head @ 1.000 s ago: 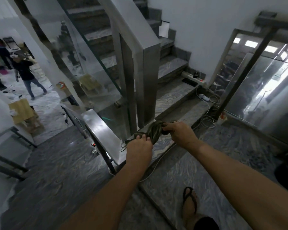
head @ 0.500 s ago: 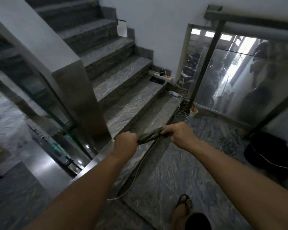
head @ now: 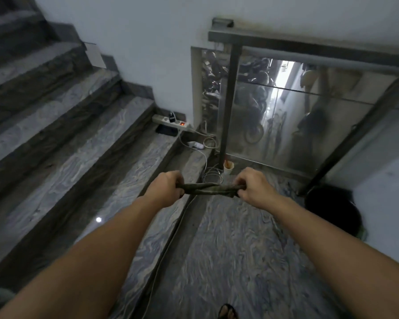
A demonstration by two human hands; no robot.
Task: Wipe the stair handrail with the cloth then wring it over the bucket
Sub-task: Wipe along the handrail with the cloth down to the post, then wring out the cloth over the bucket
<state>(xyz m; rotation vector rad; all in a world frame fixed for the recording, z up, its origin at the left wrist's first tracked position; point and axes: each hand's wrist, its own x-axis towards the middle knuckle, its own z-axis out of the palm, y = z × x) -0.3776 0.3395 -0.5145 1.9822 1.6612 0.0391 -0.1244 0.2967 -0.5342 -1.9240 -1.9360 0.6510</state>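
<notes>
both fists clamped on the cloth (head: 209, 189), left hand (head: 168, 188) and right hand (head: 255, 187) twisting it tight, black bucket (head: 332, 210) off to the right

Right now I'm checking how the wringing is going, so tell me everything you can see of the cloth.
The cloth is dark olive-grey fabric, twisted into a tight rope with spiral folds. It lies roughly level, stretched between the left hand and the right hand, each fist closed on one end. It hangs above the marble floor; the dark bucket sits off to the right, not beneath it.
</notes>
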